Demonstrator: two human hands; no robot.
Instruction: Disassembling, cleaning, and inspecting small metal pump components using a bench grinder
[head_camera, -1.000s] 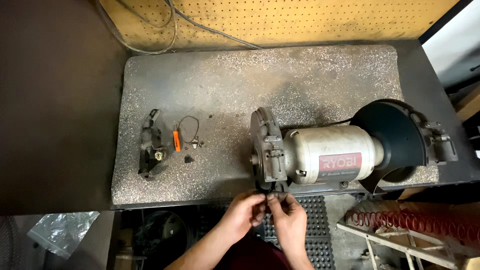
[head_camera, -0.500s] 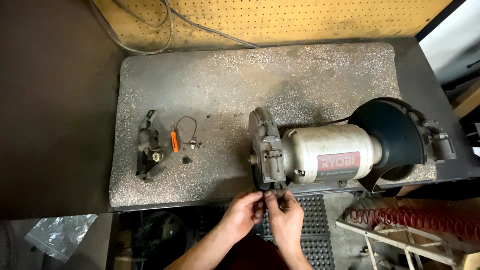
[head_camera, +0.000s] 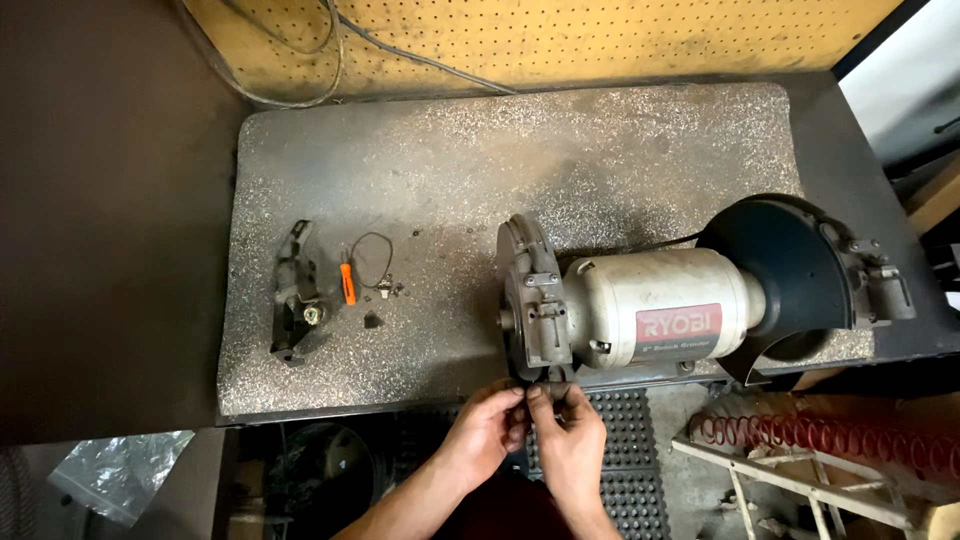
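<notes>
Your left hand (head_camera: 487, 428) and right hand (head_camera: 568, 432) meet at the front edge of the worktop (head_camera: 420, 180), just below the bench grinder's (head_camera: 640, 310) left wheel housing (head_camera: 530, 300). Both grips are narrow, fingertips pinched together on a small dark part (head_camera: 547, 385) at the foot of that housing; what exactly the part is cannot be told. Left of the grinder, well apart, lie a dark metal bracket (head_camera: 293, 295), a small orange tool (head_camera: 347, 285) and a wire loop (head_camera: 375, 262). Behind the grinder the speckled surface runs open to the pegboard (head_camera: 560, 40). The grinder's black right guard (head_camera: 785, 285) sits near the right edge.
</notes>
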